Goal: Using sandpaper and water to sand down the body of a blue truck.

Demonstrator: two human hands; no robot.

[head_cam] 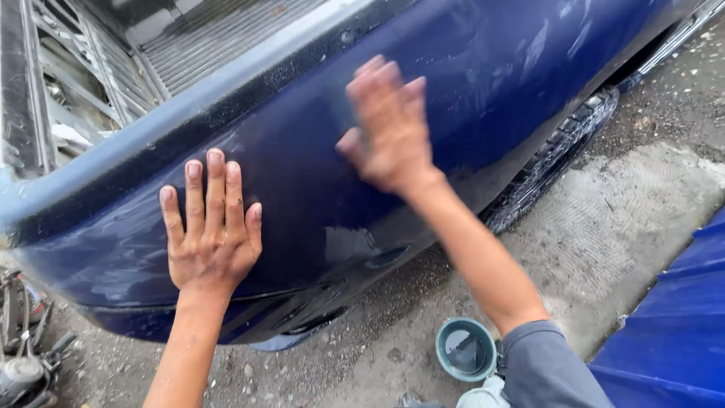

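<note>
Left hand (pixel 211 234) braces flat, fingers spread, on the wet dark-blue truck panel (pixel 468 83) while the blurred right hand (pixel 389 128) rubs it, its grip unreadable — slick paint could send that bracing palm sliding.

Daylight falls on a rough outdoor yard of grey, gravel-strewn dirt ground (pixel 362 363), with a paler patch of ridged concrete paving (pixel 604 227) beside it. Blue corrugated metal sheeting (pixel 672 340) runs along the lower right corner. A round teal plastic container (pixel 466 349) sits on the ground, and dark, greasy motorcycle engine parts (pixel 23 347) crowd the lower left edge.
</note>
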